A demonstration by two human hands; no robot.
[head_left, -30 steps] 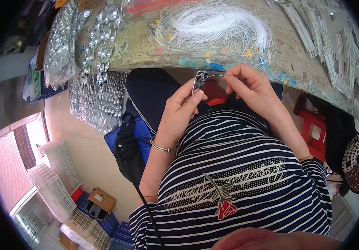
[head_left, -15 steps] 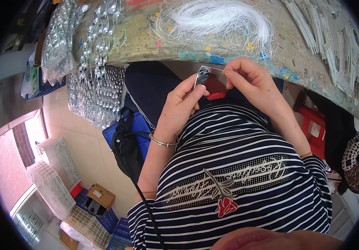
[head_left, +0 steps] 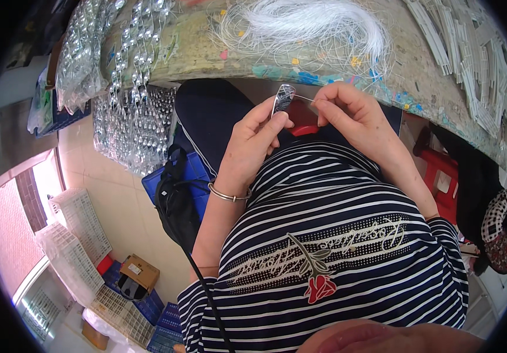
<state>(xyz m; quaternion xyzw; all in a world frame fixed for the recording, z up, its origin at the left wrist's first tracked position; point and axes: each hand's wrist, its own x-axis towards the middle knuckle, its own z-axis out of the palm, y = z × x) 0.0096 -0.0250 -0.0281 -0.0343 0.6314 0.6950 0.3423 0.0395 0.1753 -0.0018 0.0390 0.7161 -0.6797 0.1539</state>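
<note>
Shiny silver, narrow piece with dark streaks across its face [head_left: 283,99] sits upright, slightly tilted, above the lap, just short of the worktable edge. The left hand [head_left: 259,134] pinches its lower end between thumb and fingers, closed. The right hand [head_left: 350,115] has thumb and forefinger closed on a thin, pale strand [head_left: 304,98] that spans to the piece's upper end; whether it passes through a hole is too small to tell. A hard pull could slip the strand free or twist the smooth piece out of that pinch, dropping it lapward. Beyond, a clear plastic bag full of glinting silver pieces [head_left: 133,132] hangs by the table; on the floor side, an open brown cardboard box [head_left: 140,269] contains something dark.
</note>
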